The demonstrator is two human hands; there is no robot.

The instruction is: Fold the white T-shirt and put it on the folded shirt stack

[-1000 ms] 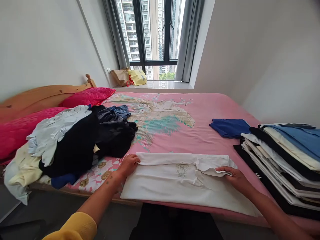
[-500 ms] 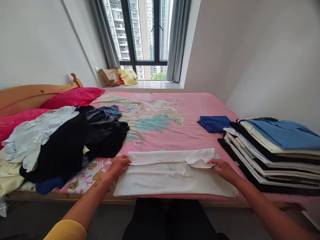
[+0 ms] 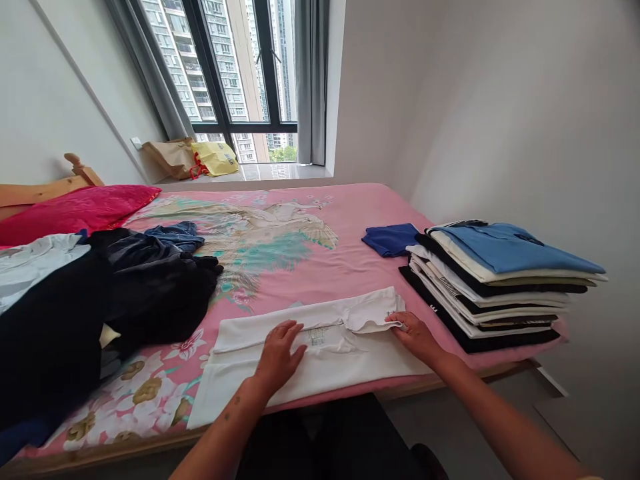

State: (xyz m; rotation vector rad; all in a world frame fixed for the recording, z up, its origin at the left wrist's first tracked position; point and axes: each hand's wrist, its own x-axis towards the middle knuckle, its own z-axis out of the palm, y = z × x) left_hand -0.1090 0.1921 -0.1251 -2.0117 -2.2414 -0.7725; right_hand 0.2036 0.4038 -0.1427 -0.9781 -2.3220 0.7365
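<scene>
A white T-shirt lies along the bed's front edge, its far part folded over towards me. Small dark print shows on it near the neck. My left hand is over the middle of the shirt, left of the print, fingers spread and holding nothing. At the right end, my right hand pinches the loose edge of the folded-over cloth between thumb and fingers.
Beyond my right hand stands a tall stack of folded clothes, with a folded blue garment beside it. A loose heap of dark clothes lies at left. The pink bedspread reaches the window sill.
My left hand has let go of the shirt's far left corner and moved right and nearer, over its middle. My right hand keeps its pinch. The view has turned right.
</scene>
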